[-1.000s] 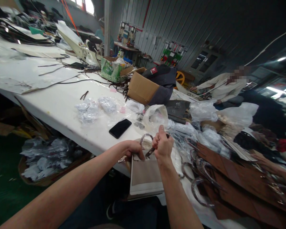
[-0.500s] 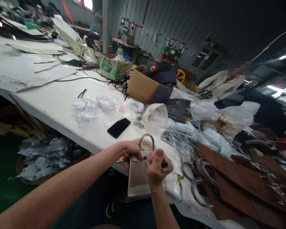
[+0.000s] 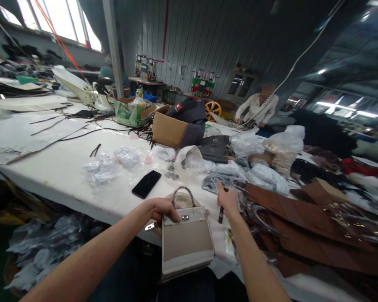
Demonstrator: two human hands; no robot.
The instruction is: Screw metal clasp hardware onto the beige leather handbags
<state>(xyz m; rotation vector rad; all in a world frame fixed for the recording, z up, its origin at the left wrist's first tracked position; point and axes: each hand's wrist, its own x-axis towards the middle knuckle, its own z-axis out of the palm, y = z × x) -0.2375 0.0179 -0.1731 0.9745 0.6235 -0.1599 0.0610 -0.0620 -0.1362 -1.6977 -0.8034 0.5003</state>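
Note:
A beige and white handbag [image 3: 187, 239] stands upright at the table's front edge, its looped handle upward and a small metal clasp [image 3: 185, 218] near its top. My left hand [image 3: 165, 209] grips the bag's upper left corner, thumb on the front. To the right of the bag, my right hand [image 3: 227, 200] is closed around a dark, short tool [image 3: 221, 214] that points down, apart from the bag. The tool's exact kind cannot be made out.
A black phone [image 3: 146, 184] lies on the white table [image 3: 66, 167] beside crumpled plastic. Brown leather bags [image 3: 302, 218] are stacked at right. Farther back are a cardboard box [image 3: 168, 129], a green box [image 3: 129, 112] and a person in white [image 3: 260, 107] across the table.
My right hand has moved right, away from the bag's clasp, with the dark tool in it. The clasp now shows. My left hand still holds the bag, and the view has shifted.

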